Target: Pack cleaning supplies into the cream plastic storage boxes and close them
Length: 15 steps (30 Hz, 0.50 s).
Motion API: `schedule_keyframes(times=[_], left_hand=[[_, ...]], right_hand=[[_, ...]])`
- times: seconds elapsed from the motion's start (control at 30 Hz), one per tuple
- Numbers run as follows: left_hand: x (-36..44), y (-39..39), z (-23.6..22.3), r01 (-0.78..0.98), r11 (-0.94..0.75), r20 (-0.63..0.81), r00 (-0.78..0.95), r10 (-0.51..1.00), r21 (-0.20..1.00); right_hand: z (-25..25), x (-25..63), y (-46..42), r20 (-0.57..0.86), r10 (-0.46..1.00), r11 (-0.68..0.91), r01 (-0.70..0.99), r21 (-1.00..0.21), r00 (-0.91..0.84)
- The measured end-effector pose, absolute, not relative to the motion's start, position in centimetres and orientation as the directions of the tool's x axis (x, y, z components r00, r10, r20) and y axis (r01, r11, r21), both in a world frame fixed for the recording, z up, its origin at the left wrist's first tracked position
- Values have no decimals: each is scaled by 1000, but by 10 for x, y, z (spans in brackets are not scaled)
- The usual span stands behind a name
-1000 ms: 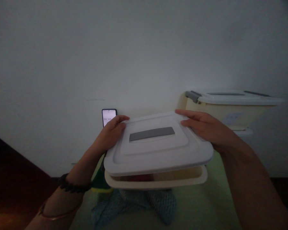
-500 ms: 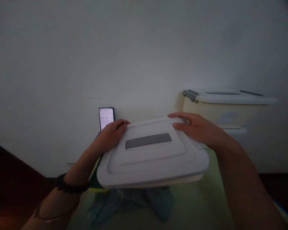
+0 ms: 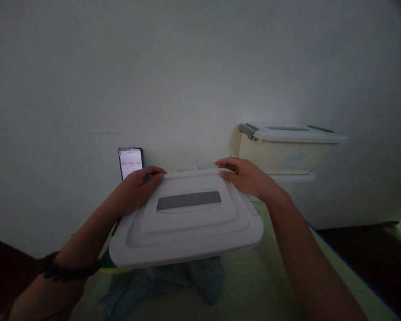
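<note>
In the head view, the white lid (image 3: 187,227) lies toward six o'clock. Your left hand (image 3: 138,189) grips its eleven-o'clock corner, your right hand (image 3: 247,177) its one-o'clock corner, both good places. It should be light, stiff, slightly slippery. The box opening, visible earlier, is now hidden underneath.

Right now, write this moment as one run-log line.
left hand: on white lid | right hand: on white lid | cloth: crumpled | phone: lit

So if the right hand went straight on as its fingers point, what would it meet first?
The right hand would likely meet the left hand first, along the far edge of the white lid, though depth is unclear and it might pass behind.
</note>
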<state>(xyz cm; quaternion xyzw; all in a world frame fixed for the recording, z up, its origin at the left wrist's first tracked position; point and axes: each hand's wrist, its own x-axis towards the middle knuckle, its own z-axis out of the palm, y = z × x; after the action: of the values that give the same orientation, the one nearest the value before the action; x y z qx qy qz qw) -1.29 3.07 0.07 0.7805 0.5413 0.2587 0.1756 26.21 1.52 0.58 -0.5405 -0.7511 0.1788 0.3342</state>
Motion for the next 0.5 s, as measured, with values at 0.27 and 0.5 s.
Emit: schedule_keyframes(times=[0.27,0.5], left_hand=[[-12,30,0,779,-348,225,267,937,522],[-13,31,-1,768,-357,226,277,934,532]], right_hand=[[2,260,15,374,889,445,687,-574,-264],[2,258,14,359,875,472,738,-483,-325]])
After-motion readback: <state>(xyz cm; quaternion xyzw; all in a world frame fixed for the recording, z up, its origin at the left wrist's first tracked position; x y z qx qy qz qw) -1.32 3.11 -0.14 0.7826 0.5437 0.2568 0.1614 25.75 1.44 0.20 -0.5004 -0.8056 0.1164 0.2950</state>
